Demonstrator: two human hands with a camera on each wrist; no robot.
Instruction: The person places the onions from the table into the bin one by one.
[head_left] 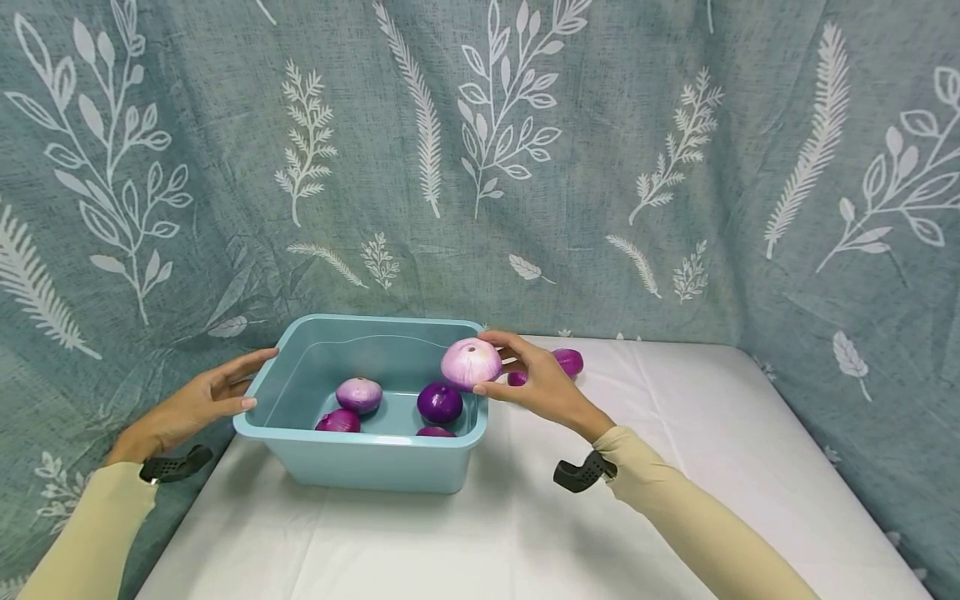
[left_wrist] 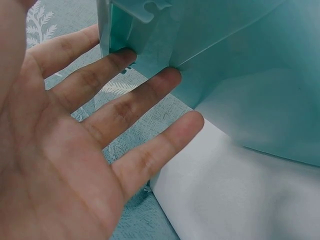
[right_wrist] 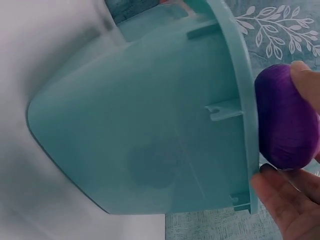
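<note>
My right hand (head_left: 543, 379) pinches a red onion (head_left: 471, 363) between thumb and fingers, above the right rim of a blue plastic tub (head_left: 360, 462). In the right wrist view the same onion (right_wrist: 285, 120) shows its dark purple side beside the tub's rim. Inside the tub lie a pale purple onion (head_left: 359, 395), a magenta onion (head_left: 339, 421), a dark purple onion (head_left: 439, 403) and one partly hidden by the front wall. At the tub's left rim is my left hand (head_left: 191, 410), and the left wrist view shows its fingers extended against the tub's side.
More red onions (head_left: 568, 362) lie on the white-covered table (head_left: 637, 517) behind my right hand, partly hidden by it. A grey-green curtain (head_left: 555, 250) with white leaf prints hangs behind the table and down both sides.
</note>
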